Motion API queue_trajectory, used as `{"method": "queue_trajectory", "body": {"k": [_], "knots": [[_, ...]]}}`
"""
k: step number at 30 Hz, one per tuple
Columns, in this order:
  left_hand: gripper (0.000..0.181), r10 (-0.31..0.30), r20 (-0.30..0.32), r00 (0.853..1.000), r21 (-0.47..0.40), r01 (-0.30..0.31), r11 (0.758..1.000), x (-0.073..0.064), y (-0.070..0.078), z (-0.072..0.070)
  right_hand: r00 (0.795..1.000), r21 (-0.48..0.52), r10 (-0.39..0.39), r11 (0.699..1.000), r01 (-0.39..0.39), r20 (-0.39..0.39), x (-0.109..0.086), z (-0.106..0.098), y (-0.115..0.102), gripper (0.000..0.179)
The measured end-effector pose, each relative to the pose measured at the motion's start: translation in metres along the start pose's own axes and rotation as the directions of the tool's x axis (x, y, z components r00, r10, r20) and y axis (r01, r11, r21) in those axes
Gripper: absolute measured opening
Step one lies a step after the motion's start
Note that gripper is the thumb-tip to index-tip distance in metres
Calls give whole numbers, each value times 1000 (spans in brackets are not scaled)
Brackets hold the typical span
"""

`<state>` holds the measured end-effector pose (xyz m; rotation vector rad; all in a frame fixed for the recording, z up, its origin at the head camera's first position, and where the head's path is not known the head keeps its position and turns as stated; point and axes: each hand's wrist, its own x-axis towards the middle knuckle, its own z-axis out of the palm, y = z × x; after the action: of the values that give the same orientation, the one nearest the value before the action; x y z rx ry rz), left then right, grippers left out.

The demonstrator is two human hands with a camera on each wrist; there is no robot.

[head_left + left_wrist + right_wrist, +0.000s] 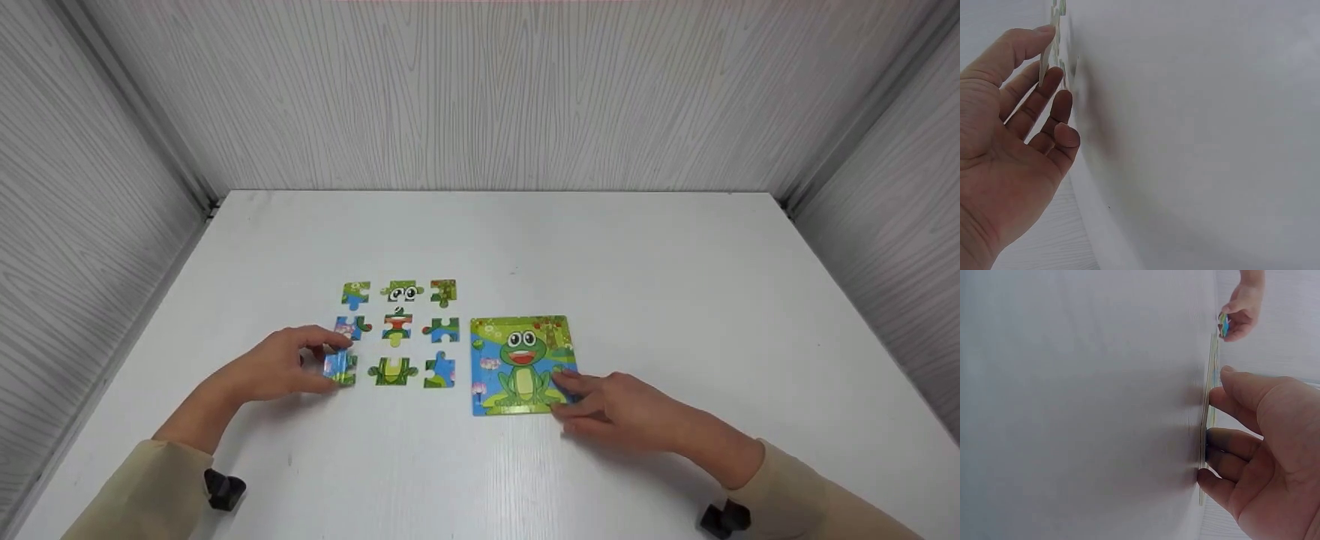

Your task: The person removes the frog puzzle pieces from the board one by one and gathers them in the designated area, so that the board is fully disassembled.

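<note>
A jigsaw piece [341, 367], blue with green, is pinched between the thumb and finger of my left hand [281, 364]; the left wrist view shows it edge-on and tilted up from the white table. Several other loose jigsaw pieces [393, 370] lie spaced out in rows just beyond and to the right of that hand. To their right lies a square frog puzzle board [523, 364] with a smiling green frog on it. My right hand [622, 412] rests its fingertips along the board's right edge, covering part of the lower right side. Its fingers are loosely bent there.
The white tabletop [480, 480] extends around the pieces and board. Pale wood-grain panels [495, 97] stand at the back and on both sides. Small black wrist devices [223, 490] sit at both sleeves.
</note>
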<state>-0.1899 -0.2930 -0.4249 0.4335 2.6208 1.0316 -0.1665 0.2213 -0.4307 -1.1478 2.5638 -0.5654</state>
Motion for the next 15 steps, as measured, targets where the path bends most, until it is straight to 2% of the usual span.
{"method": "queue_trajectory", "body": {"k": [8,15], "knots": [[54,-13,-5,1000,-5,12,1000,1,0,3,1000,-1,11,1000,-11,7,-2,-1,0,34],[51,27,-7,1000,37,-26,999,5,-3,5,1000,0,16,1000,-16,12,0,-3,0,35]]}}
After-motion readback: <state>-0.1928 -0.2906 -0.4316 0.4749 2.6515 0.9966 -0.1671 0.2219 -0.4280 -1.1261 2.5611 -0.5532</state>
